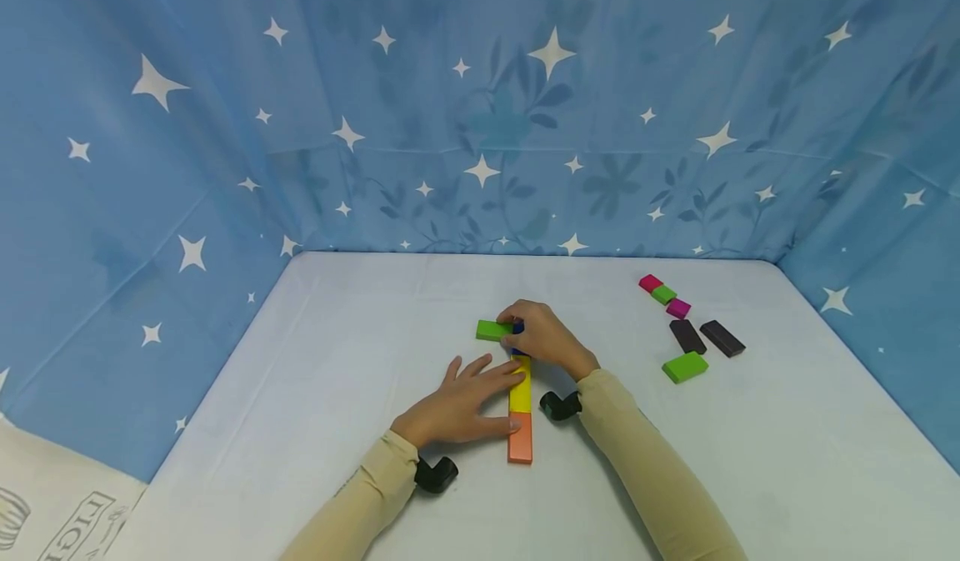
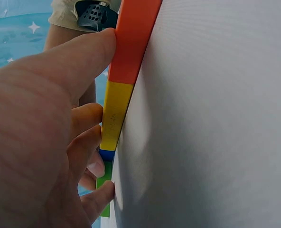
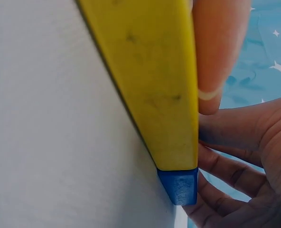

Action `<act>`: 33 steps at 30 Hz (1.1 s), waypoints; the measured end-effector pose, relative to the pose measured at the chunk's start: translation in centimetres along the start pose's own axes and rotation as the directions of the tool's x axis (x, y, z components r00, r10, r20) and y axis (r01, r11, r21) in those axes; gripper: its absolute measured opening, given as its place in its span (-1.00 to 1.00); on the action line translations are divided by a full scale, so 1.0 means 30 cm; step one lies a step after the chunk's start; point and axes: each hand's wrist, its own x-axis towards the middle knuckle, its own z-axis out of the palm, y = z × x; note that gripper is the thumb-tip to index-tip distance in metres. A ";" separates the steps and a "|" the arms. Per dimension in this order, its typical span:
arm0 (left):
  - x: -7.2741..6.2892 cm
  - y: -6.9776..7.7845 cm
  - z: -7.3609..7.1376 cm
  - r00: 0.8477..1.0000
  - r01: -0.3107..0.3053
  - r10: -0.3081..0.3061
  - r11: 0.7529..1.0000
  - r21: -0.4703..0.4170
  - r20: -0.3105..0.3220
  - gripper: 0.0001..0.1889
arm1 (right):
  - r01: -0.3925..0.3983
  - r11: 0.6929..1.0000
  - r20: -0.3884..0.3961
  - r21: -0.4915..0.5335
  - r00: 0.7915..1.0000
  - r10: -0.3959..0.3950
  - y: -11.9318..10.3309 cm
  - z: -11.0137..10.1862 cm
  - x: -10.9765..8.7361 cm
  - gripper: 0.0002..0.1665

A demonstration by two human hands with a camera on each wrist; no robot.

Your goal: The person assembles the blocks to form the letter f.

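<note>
On the white table a row of flat blocks runs away from me: an orange block [image 1: 521,451] nearest, then a yellow block [image 1: 521,396], then a blue block [image 1: 518,328] mostly hidden under my right hand. A green block [image 1: 490,331] lies crosswise at the blue one's left. With fingers spread, my left hand [image 1: 463,404] rests its thumb on the orange block and fingertips on the yellow one. Thumb and fingers of my right hand [image 1: 549,338] pinch the blue block [image 3: 178,186] at the far end.
Toward the back right lie loose blocks: a red one [image 1: 650,283], a small green one [image 1: 663,294], a magenta one [image 1: 678,308], two dark ones [image 1: 723,338] and a larger green one [image 1: 686,367]. A blue star-patterned curtain [image 1: 480,111] stands behind the table.
</note>
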 end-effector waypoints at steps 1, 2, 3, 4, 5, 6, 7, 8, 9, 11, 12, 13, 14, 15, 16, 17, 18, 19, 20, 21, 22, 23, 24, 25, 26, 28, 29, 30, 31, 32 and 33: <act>0.001 -0.001 0.001 1.000 0.000 0.000 1.000 0.002 -0.001 -0.23 | 0.003 1.000 0.000 -0.001 1.000 -0.003 0.002 0.000 0.000 -0.68; 0.001 -0.003 0.003 1.000 0.000 0.000 1.000 0.005 -0.001 -0.24 | 0.005 1.000 0.000 0.000 1.000 -0.005 0.003 0.001 0.000 -0.69; 0.002 -0.004 0.004 1.000 -0.001 0.001 1.000 0.007 -0.001 -0.24 | 0.007 1.000 0.000 0.000 1.000 -0.007 0.005 0.001 0.000 -0.69; 0.003 -0.005 0.005 1.000 -0.002 0.002 1.000 0.009 -0.002 -0.24 | 0.010 1.000 0.000 0.000 1.000 -0.010 0.006 0.000 0.000 -0.69; 0.003 -0.005 0.005 1.000 -0.003 0.003 1.000 0.009 -0.001 -0.24 | 0.012 1.000 0.002 0.000 1.000 -0.012 0.007 0.000 0.000 -0.69; 0.003 -0.005 0.006 1.000 -0.003 0.003 1.000 0.010 -0.001 -0.24 | 0.015 1.000 0.005 0.001 1.000 -0.015 0.007 -0.002 -0.001 -0.68; 0.003 -0.004 0.006 1.000 -0.003 0.003 1.000 0.010 -0.001 -0.24 | 0.016 1.000 0.009 0.005 1.000 -0.016 0.008 -0.005 -0.002 -0.67; 0.003 -0.004 0.006 1.000 -0.002 0.002 1.000 0.012 -0.001 -0.23 | 0.016 1.000 0.013 0.009 1.000 -0.016 0.009 -0.009 -0.003 -0.66; 0.004 -0.005 0.007 1.000 -0.001 0.001 1.000 0.014 -0.002 -0.23 | 0.016 1.000 0.016 0.013 1.000 -0.016 0.009 -0.015 -0.006 -0.66; 0.004 -0.004 0.007 1.000 0.001 -0.001 1.000 0.018 -0.001 -0.23 | 0.012 1.000 0.027 0.024 1.000 -0.013 0.013 -0.033 -0.013 -0.63; 0.004 -0.004 0.007 1.000 0.004 -0.004 1.000 0.020 -0.001 -0.23 | 0.004 1.000 0.036 0.029 0.999 -0.005 0.016 -0.044 -0.017 -0.63; 0.004 -0.003 0.007 1.000 0.006 -0.006 1.000 0.021 0.001 -0.23 | -0.008 0.999 0.044 0.031 0.999 0.007 0.018 -0.056 -0.022 -0.62; 0.004 -0.002 0.006 1.000 0.009 -0.009 1.000 0.024 0.003 -0.22 | -0.020 0.999 0.052 0.030 0.998 0.019 0.020 -0.067 -0.026 -0.61; 0.004 0.000 0.004 1.000 0.010 -0.010 1.000 0.023 0.004 -0.23 | -0.036 0.999 0.060 0.030 0.998 0.034 0.021 -0.079 -0.031 -0.61; 0.003 0.001 0.003 1.000 0.011 -0.012 1.000 0.023 0.006 -0.23 | -0.053 0.998 0.070 0.025 0.996 0.052 0.024 -0.088 -0.033 -0.60; 0.003 0.003 0.001 1.000 0.014 -0.014 1.000 0.024 0.006 -0.23 | -0.075 0.997 0.081 0.020 0.994 0.073 0.025 -0.095 -0.035 -0.59; 0.003 0.004 0.000 1.000 0.016 -0.016 1.000 0.024 0.006 -0.23 | -0.091 0.996 0.091 0.013 0.992 0.090 0.027 -0.100 -0.036 -0.58; 0.003 0.005 -0.001 1.000 0.017 -0.017 1.000 0.024 0.005 -0.23 | -0.104 0.995 0.101 0.007 0.990 0.102 0.026 -0.103 -0.037 -0.57; 0.004 0.005 -0.001 1.000 0.017 -0.017 1.000 0.024 0.005 -0.23 | -0.113 0.994 0.110 0.005 0.988 0.112 0.026 -0.103 -0.037 -0.57; 0.004 0.004 -0.001 1.000 0.017 -0.017 1.000 0.022 0.005 -0.23 | -0.119 0.993 0.118 0.005 0.986 0.117 0.026 -0.102 -0.036 -0.57; 0.004 0.004 -0.001 1.000 0.018 -0.018 1.000 0.022 0.005 -0.23 | -0.124 0.992 0.127 0.005 0.984 0.122 0.026 -0.100 -0.035 -0.57; 0.004 0.004 0.000 1.000 0.019 -0.020 1.000 0.021 0.006 -0.23 | -0.123 0.992 0.132 0.008 0.984 0.121 0.024 -0.098 -0.035 -0.57; 0.004 0.003 0.001 1.000 0.020 -0.020 1.000 0.019 0.007 -0.23 | -0.121 0.993 0.137 0.012 0.984 0.118 0.023 -0.095 -0.035 -0.58; 0.004 0.004 0.002 1.000 0.020 -0.020 1.000 0.017 0.008 -0.23 | -0.120 0.993 0.137 0.017 0.984 0.117 0.022 -0.092 -0.036 -0.58; 0.004 0.004 0.002 1.000 0.021 -0.021 1.000 0.015 0.009 -0.22 | -0.118 0.993 0.135 0.020 0.984 0.114 0.023 -0.089 -0.036 -0.59; 0.003 0.005 0.003 1.000 0.022 -0.022 1.000 0.012 0.008 -0.22 | -0.117 0.993 0.127 0.022 0.985 0.113 0.025 -0.083 -0.038 -0.60; 0.004 0.005 0.003 1.000 0.022 -0.022 1.000 0.010 0.008 -0.22 | -0.113 0.993 0.123 0.021 0.986 0.110 0.026 -0.081 -0.038 -0.60; 0.004 0.005 0.003 1.000 0.023 -0.023 1.000 0.010 0.007 -0.21 | -0.114 0.993 0.119 0.022 0.987 0.110 0.027 -0.079 -0.039 -0.60; 0.005 0.005 0.003 1.000 0.023 -0.023 1.000 0.011 0.007 -0.21 | -0.115 0.993 0.115 0.022 0.987 0.111 0.029 -0.077 -0.039 -0.60; 0.005 0.004 0.004 1.000 0.023 -0.023 1.000 0.011 0.007 -0.21 | -0.113 0.993 0.113 0.022 0.987 0.110 0.029 -0.077 -0.040 -0.60; 0.005 0.004 0.005 1.000 0.022 -0.022 1.000 0.012 0.007 -0.21 | -0.111 0.994 0.112 0.021 0.988 0.108 0.029 -0.076 -0.041 -0.60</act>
